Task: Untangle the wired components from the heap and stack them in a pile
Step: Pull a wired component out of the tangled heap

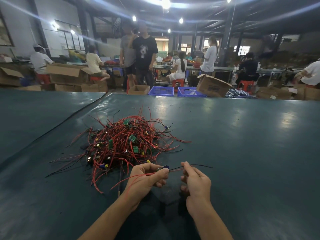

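A tangled heap (pixel 124 144) of small green circuit boards with red and black wires lies on the dark green table (pixel 242 153), left of centre. Just in front of the heap, my left hand (pixel 147 179) grips one wired component (pixel 163 168), a small board with a blue part; its red wires trail down and left over my wrist. To the right, my right hand (pixel 195 181) pinches that component's black wire (pixel 199 165), which sticks out to the right. Both hands hover just above the table.
A seam in the table cover (pixel 69 118) runs diagonally at the left. Beyond the far edge stand blue crates (pixel 161 91), cardboard boxes (pixel 211 87) and several people at other benches.
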Action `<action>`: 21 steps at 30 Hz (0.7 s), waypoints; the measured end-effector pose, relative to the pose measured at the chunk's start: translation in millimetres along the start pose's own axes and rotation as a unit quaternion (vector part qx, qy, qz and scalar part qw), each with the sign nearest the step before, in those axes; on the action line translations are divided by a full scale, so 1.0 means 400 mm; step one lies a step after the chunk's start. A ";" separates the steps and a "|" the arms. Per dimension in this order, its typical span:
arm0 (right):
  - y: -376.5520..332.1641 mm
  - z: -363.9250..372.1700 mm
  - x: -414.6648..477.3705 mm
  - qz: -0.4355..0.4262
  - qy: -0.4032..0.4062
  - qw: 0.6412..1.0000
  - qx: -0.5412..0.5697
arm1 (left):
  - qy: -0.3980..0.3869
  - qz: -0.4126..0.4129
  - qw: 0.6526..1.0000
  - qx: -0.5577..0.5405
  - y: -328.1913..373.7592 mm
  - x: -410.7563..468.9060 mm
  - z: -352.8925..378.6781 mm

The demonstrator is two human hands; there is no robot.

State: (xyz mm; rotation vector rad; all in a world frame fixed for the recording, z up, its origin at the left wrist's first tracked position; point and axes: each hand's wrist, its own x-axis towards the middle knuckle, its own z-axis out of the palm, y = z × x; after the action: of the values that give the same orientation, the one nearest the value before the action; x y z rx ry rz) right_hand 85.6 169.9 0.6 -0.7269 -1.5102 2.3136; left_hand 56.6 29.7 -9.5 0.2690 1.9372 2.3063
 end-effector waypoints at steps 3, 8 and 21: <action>-0.010 -0.018 0.011 -0.044 0.014 0.998 -0.032 | -0.009 0.002 1.000 0.001 0.001 0.001 -0.001; -0.006 -0.026 0.010 -0.145 0.000 0.985 -0.099 | -0.003 -0.008 1.000 0.000 0.001 0.003 -0.010; -0.012 -0.036 0.018 -0.097 0.034 0.993 0.061 | -0.025 -0.020 0.999 -0.018 0.011 -0.005 -0.010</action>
State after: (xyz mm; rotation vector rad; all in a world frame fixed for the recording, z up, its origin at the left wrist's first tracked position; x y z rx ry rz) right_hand 87.1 186.4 -1.6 -0.5928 -1.3327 2.1901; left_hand 57.8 24.8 -6.1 0.2787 1.8580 2.2860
